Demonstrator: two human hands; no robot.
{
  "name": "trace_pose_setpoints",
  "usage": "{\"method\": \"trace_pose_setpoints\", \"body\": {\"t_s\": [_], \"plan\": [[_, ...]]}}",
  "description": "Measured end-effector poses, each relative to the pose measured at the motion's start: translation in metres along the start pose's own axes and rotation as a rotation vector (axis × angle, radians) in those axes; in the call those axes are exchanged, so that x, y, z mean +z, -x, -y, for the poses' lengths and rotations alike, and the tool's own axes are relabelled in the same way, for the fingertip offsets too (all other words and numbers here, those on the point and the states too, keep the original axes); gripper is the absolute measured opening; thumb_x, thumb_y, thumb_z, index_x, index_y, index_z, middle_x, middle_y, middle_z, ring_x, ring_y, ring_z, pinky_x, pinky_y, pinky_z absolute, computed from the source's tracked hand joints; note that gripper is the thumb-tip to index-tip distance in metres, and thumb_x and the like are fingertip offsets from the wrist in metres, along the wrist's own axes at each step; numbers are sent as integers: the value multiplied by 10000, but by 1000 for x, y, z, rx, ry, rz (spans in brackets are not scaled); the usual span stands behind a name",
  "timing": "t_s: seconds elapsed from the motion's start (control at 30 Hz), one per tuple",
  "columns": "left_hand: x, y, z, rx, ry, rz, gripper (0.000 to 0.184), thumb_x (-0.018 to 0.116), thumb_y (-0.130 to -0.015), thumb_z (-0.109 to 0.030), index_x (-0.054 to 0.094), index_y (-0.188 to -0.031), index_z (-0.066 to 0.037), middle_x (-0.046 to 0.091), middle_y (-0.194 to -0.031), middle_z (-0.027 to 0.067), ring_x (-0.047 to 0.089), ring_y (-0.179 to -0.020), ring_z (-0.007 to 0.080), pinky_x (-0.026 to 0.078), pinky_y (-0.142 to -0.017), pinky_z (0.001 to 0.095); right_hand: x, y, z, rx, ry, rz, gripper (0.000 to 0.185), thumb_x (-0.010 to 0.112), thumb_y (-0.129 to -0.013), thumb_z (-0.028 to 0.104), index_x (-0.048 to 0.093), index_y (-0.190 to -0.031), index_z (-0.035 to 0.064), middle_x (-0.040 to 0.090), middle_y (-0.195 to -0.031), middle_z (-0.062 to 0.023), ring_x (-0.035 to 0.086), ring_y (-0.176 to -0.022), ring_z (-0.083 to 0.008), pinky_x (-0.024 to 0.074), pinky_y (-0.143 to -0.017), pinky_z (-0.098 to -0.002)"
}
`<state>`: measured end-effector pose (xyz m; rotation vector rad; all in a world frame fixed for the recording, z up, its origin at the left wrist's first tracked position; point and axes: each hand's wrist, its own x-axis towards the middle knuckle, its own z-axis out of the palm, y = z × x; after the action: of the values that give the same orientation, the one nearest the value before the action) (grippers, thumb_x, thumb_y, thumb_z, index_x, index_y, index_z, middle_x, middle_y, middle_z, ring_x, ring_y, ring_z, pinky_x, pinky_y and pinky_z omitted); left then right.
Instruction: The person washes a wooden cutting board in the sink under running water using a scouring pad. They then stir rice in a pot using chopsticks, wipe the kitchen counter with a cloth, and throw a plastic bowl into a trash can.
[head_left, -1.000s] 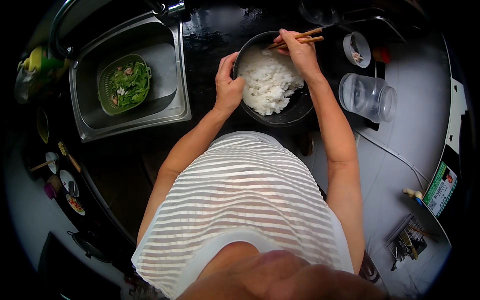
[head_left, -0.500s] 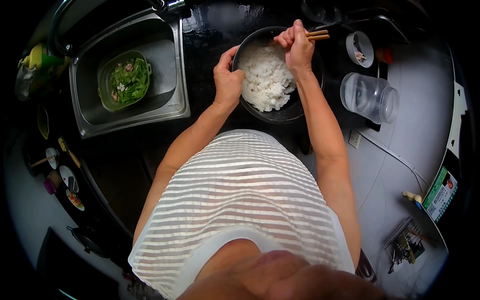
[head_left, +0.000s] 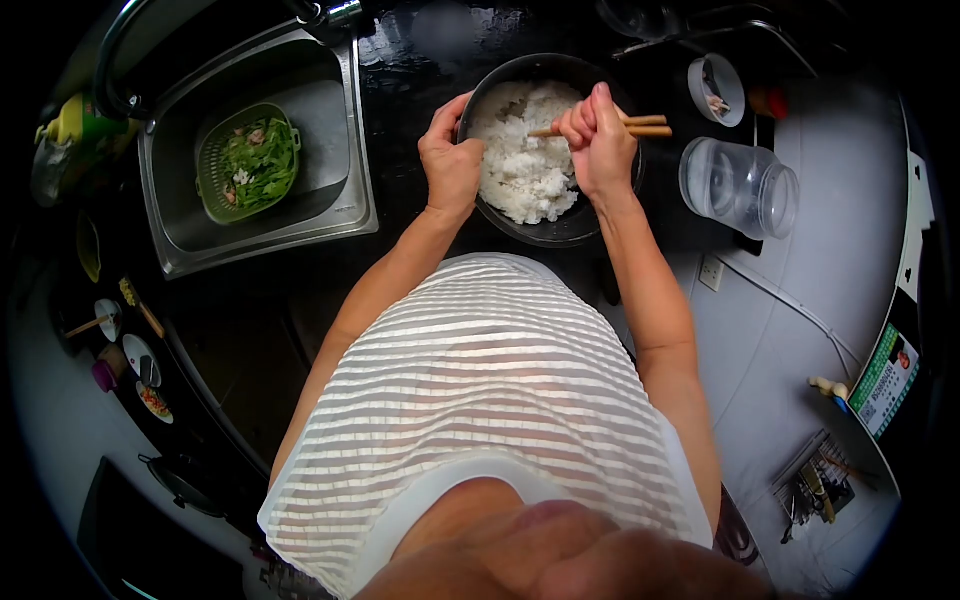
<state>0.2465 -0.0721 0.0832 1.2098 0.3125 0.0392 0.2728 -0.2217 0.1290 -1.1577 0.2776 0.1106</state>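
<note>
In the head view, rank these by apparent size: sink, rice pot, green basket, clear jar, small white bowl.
1. Sink
2. Rice pot
3. Green basket and clear jar: too alike to rank
4. Small white bowl

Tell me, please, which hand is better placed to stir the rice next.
Probably the right hand: it holds the chopsticks with their tips at the rice, while the left hand grips the side of the pot.
</note>
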Motion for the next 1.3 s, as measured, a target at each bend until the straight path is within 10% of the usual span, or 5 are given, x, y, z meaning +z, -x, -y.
{"method": "trace_pose_setpoints", "body": {"t_s": [0.2,0.87,1.3], "plan": [[-1,0,-1,-19,-54,9,540,413,-595,132,538,-1113,43,576,-1031,72,543,-937,136,410,-818,218,-18,48,40,-132,490,213,440,380,-949,346,477,-666,23,599,-880,-109,526,-850,-160,400,-823,-293],[-7,-4,5,2,-93,68,520,428,-588,127,568,-1077,19,527,-971,19,483,-795,89,391,-728,189,-26,-27,-3,-54,63,-209,365,420,-926,374,466,-723,74,628,-755,-157,635,-779,-247,521,-703,-395],[-5,-6,1,60,-92,33,492,416,-590,139,580,-1042,32,542,-994,56,535,-873,128,414,-793,220,9,-28,0,261,519,211,395,454,-916,294,502,-604,56,584,-649,-62,610,-682,-155,502,-645,-280]]}}
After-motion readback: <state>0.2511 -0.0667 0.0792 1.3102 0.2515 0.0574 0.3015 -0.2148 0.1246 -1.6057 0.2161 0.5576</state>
